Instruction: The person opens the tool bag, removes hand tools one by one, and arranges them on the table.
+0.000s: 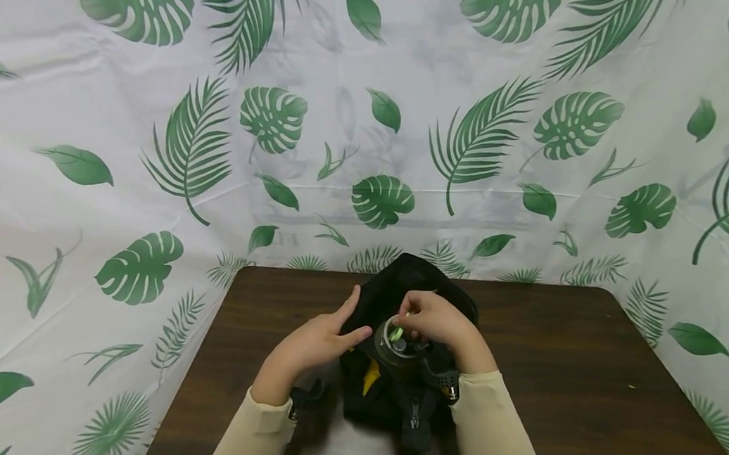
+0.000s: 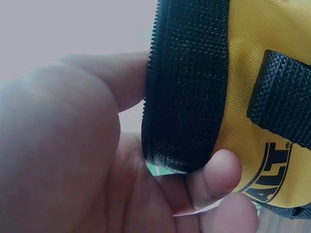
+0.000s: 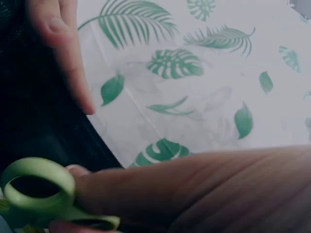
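Note:
A black-and-yellow fabric tool bag (image 1: 408, 270) with a zip edge stands open on the table. My left hand (image 1: 321, 336) holds its left rim. In the left wrist view, that hand's fingertips (image 2: 223, 172) curl against the yellow outside of the bag (image 2: 248, 34), and another finger passes behind the black zip edge. My right hand (image 1: 434, 318) is over the bag's opening and pinches green-handled scissors (image 1: 397, 334) at a round, pale-rimmed container (image 1: 389, 360). One green handle loop (image 3: 34, 166) shows beside the right fingers in the right wrist view; the blades are hidden.
A dark brown wooden table (image 1: 557, 355) carries the bag. Behind and beside it hangs a white cloth (image 1: 339, 222) printed with green leaves. Dark wrist devices (image 1: 441, 381) sit at both sleeve cuffs. A pale patch lies on the table in front of the bag.

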`<move>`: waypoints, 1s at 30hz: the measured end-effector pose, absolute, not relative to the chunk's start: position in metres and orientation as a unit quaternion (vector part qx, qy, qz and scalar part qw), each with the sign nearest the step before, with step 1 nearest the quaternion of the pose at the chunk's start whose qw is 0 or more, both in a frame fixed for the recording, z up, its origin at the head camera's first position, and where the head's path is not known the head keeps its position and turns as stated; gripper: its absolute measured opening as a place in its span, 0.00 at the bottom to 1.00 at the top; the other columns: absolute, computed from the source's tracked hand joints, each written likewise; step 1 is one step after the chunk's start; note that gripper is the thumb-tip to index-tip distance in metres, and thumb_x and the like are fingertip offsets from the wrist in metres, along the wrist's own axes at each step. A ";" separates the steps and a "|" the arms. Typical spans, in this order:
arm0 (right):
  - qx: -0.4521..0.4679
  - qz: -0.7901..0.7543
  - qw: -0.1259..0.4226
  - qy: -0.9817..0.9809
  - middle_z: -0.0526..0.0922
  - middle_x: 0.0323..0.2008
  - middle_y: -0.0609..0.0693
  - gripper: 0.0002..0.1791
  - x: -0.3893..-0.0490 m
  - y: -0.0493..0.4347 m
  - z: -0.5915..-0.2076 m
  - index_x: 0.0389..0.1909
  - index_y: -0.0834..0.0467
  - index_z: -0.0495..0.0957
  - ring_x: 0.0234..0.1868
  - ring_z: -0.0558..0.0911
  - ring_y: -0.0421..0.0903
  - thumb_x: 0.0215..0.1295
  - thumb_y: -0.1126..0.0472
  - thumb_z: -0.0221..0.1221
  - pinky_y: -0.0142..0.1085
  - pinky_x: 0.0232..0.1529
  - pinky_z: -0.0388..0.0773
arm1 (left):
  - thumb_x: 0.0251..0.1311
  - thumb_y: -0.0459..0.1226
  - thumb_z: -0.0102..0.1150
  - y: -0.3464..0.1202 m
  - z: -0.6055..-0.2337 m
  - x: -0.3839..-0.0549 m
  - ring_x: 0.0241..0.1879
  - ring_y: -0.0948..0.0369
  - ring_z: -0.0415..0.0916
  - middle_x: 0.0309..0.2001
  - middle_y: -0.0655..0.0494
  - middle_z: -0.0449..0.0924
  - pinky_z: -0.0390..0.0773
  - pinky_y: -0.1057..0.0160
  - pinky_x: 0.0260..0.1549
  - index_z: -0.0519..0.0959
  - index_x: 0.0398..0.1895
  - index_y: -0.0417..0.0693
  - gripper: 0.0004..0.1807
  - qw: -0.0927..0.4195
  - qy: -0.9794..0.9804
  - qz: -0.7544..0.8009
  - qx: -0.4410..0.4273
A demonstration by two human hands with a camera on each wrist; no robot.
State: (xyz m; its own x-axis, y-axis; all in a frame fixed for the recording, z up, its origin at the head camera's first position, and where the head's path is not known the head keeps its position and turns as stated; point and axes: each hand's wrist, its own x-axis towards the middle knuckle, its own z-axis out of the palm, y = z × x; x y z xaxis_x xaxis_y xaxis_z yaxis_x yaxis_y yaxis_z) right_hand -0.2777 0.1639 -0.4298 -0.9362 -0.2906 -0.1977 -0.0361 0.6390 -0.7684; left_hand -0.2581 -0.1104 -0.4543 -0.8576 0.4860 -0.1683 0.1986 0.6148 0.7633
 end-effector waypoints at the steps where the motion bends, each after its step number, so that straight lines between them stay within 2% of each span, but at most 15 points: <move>1: -0.087 -0.413 0.142 0.895 0.81 0.28 0.51 0.12 -0.276 0.164 -0.428 0.36 0.55 0.78 0.27 0.80 0.47 0.78 0.54 0.67 0.39 0.31 0.79 | 0.77 0.68 0.52 -0.110 -0.454 -0.258 0.51 0.61 0.87 0.46 0.59 0.90 0.75 0.38 0.72 0.35 0.90 0.78 0.50 0.183 0.880 0.393 0.194; 7: -0.084 -0.427 0.076 0.897 0.72 0.28 0.52 0.16 -0.262 0.171 -0.417 0.36 0.55 0.69 0.27 0.84 0.49 0.79 0.56 0.65 0.41 0.33 0.87 | 0.77 0.68 0.52 -0.108 -0.455 -0.258 0.54 0.59 0.88 0.44 0.60 0.91 0.73 0.38 0.74 0.35 0.89 0.79 0.49 0.178 0.883 0.390 0.194; 11: -0.089 -0.435 0.042 0.895 0.75 0.33 0.56 0.06 -0.255 0.178 -0.412 0.47 0.52 0.76 0.26 0.85 0.51 0.79 0.58 0.65 0.44 0.31 0.89 | 0.77 0.68 0.52 -0.108 -0.456 -0.258 0.55 0.59 0.88 0.44 0.60 0.91 0.72 0.38 0.75 0.35 0.90 0.79 0.49 0.178 0.882 0.391 0.194; 14: -0.086 -0.438 0.015 0.895 0.80 0.33 0.57 0.08 -0.251 0.184 -0.410 0.54 0.49 0.83 0.22 0.84 0.51 0.79 0.57 0.66 0.44 0.29 0.88 | 0.78 0.67 0.52 -0.108 -0.455 -0.257 0.55 0.58 0.88 0.45 0.60 0.91 0.72 0.38 0.75 0.35 0.90 0.78 0.49 0.179 0.881 0.391 0.195; 17: -0.081 -0.429 -0.026 0.899 0.82 0.30 0.54 0.08 -0.249 0.191 -0.408 0.52 0.48 0.88 0.21 0.81 0.50 0.78 0.51 0.67 0.42 0.26 0.83 | 0.78 0.67 0.52 -0.108 -0.455 -0.258 0.57 0.57 0.88 0.47 0.59 0.91 0.72 0.38 0.75 0.35 0.90 0.78 0.49 0.180 0.881 0.392 0.197; 20: -0.074 -0.429 -0.077 0.897 0.81 0.27 0.51 0.11 -0.247 0.197 -0.408 0.48 0.48 0.89 0.20 0.80 0.50 0.78 0.46 0.67 0.40 0.24 0.79 | 0.78 0.67 0.52 -0.109 -0.455 -0.257 0.58 0.56 0.87 0.48 0.59 0.91 0.71 0.37 0.76 0.34 0.90 0.77 0.50 0.181 0.879 0.393 0.199; 23: -0.065 -0.449 -0.130 0.882 0.80 0.27 0.52 0.13 -0.247 0.203 -0.411 0.46 0.49 0.87 0.20 0.81 0.50 0.79 0.44 0.65 0.40 0.24 0.80 | 0.78 0.67 0.52 -0.110 -0.455 -0.257 0.60 0.55 0.87 0.48 0.60 0.92 0.70 0.37 0.76 0.34 0.90 0.77 0.50 0.180 0.879 0.393 0.201; 27: -0.059 -0.484 -0.198 0.850 0.81 0.28 0.54 0.11 -0.244 0.212 -0.416 0.52 0.49 0.86 0.17 0.80 0.47 0.81 0.47 0.64 0.39 0.22 0.82 | 0.78 0.67 0.52 -0.111 -0.457 -0.258 0.59 0.56 0.87 0.48 0.61 0.92 0.70 0.37 0.76 0.34 0.90 0.78 0.50 0.180 0.879 0.392 0.206; 30: -0.057 -0.489 -0.256 0.832 0.79 0.28 0.52 0.11 -0.238 0.222 -0.415 0.57 0.47 0.87 0.16 0.77 0.43 0.80 0.52 0.66 0.35 0.20 0.79 | 0.78 0.67 0.52 -0.111 -0.458 -0.258 0.59 0.56 0.88 0.47 0.61 0.92 0.70 0.37 0.76 0.34 0.89 0.79 0.49 0.178 0.878 0.392 0.209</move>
State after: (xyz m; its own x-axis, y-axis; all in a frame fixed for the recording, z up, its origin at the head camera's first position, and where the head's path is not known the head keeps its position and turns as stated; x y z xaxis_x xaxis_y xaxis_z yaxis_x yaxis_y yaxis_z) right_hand -0.2376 0.2224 -0.4149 -0.8625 0.1545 0.4818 -0.3458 0.5153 -0.7842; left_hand -0.2583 -0.1112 -0.4575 -0.8498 0.5058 -0.1485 0.2272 0.6057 0.7626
